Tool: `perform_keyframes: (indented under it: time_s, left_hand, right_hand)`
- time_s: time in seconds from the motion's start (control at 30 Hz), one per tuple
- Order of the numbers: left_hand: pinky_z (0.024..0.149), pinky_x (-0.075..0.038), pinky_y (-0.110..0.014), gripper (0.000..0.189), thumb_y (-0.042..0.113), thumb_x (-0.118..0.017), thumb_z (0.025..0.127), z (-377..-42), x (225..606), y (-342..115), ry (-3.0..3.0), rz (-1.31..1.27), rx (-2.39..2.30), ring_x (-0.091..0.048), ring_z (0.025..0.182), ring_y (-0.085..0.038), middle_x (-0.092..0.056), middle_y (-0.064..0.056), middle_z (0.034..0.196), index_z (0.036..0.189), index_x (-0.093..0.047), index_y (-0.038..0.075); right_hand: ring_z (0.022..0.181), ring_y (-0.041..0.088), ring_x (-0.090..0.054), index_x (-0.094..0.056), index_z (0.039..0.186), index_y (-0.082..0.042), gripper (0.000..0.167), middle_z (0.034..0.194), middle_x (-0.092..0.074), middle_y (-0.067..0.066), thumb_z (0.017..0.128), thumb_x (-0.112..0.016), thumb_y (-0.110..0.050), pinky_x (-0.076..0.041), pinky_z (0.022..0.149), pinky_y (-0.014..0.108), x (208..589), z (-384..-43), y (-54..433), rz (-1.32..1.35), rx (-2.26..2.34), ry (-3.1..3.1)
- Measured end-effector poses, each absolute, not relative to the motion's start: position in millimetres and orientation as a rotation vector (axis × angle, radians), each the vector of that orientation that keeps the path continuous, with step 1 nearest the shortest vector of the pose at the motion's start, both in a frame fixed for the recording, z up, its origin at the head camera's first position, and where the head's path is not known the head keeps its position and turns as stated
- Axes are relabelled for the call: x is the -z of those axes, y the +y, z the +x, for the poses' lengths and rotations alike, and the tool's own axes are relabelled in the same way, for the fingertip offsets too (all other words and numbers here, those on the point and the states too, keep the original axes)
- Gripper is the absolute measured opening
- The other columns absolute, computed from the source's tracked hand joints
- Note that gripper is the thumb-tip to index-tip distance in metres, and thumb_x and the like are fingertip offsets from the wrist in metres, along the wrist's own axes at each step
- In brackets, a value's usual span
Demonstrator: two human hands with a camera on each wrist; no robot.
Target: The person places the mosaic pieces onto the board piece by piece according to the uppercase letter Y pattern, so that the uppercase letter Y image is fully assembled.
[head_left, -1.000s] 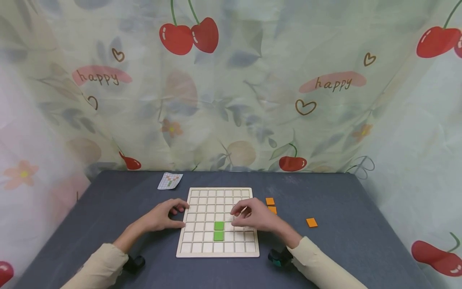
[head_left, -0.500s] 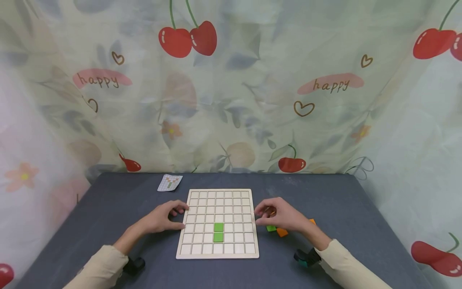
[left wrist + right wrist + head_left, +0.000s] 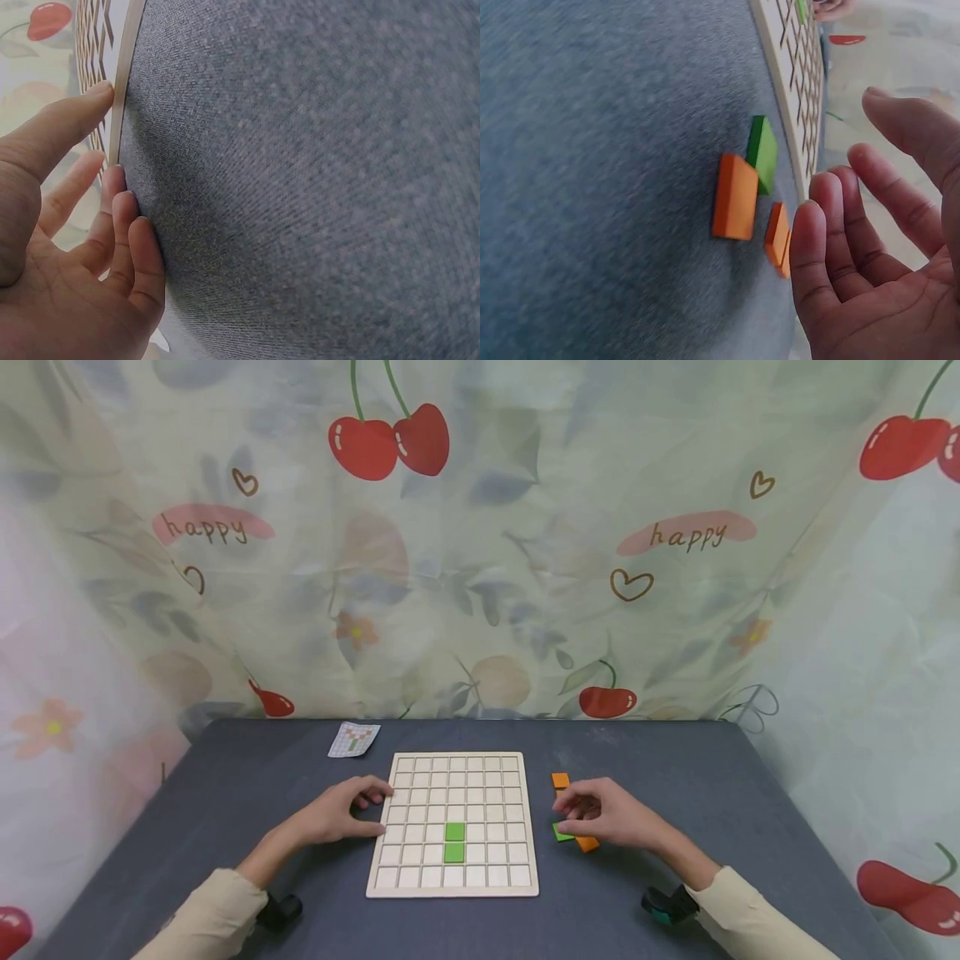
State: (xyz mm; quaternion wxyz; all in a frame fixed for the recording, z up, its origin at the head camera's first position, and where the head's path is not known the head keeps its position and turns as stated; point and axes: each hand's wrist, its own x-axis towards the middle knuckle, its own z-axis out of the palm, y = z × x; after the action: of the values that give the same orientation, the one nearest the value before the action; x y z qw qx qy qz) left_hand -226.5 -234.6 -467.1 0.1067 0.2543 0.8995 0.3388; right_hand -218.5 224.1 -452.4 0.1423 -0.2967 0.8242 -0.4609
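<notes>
A pale wooden grid board [image 3: 491, 852] lies mid-table, with two green tiles [image 3: 454, 842] one above the other in its lower middle. My left hand [image 3: 337, 810] touches the board's left edge; in the left wrist view the thumb [image 3: 71, 124] rests on the rim and the other fingers lie along its side. Off the board's right edge, my right hand [image 3: 611, 814] hovers over loose tiles with nothing between thumb and fingers. Beneath it lie a green tile [image 3: 763, 156] and an orange tile [image 3: 735, 196], touching. More orange tiles [image 3: 777, 232] lie beyond, partly hidden by the hand in the head view.
A small card [image 3: 354, 739] printed with a coloured grid pattern lies at the back left of the dark table [image 3: 637, 752]. Behind the table hangs a cloth [image 3: 480, 568] with cherry prints. A black wrist device [image 3: 670, 906] sits at my right cuff.
My right hand has moved right, from above the board near the green tiles to above the loose tiles. My left hand stays at the board's edge.
</notes>
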Motion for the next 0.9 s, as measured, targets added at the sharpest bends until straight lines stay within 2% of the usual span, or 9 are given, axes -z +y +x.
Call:
perform_keyframes:
  time_s: [0.33, 0.7, 0.9]
  left_hand:
    - [0.09, -0.046, -0.05, 0.049, 0.024, -0.083, 0.088, -226.0, 466.7, -233.6, 2.647, 0.725, -0.993, -0.057, 0.101, -0.025, -0.059, -0.005, 0.112, 0.128, -0.062, 0.006]
    - [0.09, -0.045, -0.05, 0.048, 0.022, -0.083, 0.088, -226.0, 463.6, -233.7, 2.642, 0.729, -0.998, -0.057, 0.1, -0.025, -0.058, -0.005, 0.111, 0.128, -0.062, 0.006]
    - [0.09, -0.045, -0.05, 0.048, 0.022, -0.083, 0.088, -226.2, 463.9, -233.7, 2.637, 0.731, -0.999, -0.057, 0.1, -0.025, -0.058, -0.006, 0.112, 0.128, -0.062, 0.005]
  right_hand:
    - [0.088, 0.022, -0.065, -0.07, 0.113, 0.001, 0.027, 0.104, -0.067, 0.015, 0.093, -0.077, -0.015, -0.055, 0.076, 0.035, 459.0, -214.9, 233.0, -0.922, 1.376, 2.35]
    - [0.097, 0.03, -0.064, -0.068, 0.116, -0.001, 0.04, 0.112, -0.065, 0.013, 0.087, -0.084, -0.024, -0.054, 0.084, 0.039, 469.5, -215.4, 238.3, -0.954, 1.33, 2.453]
    - [0.099, 0.028, -0.064, -0.069, 0.116, -0.005, 0.044, 0.113, -0.064, 0.01, 0.084, -0.087, -0.03, -0.053, 0.087, 0.039, 474.5, -214.2, 237.8, -0.924, 1.316, 2.493]
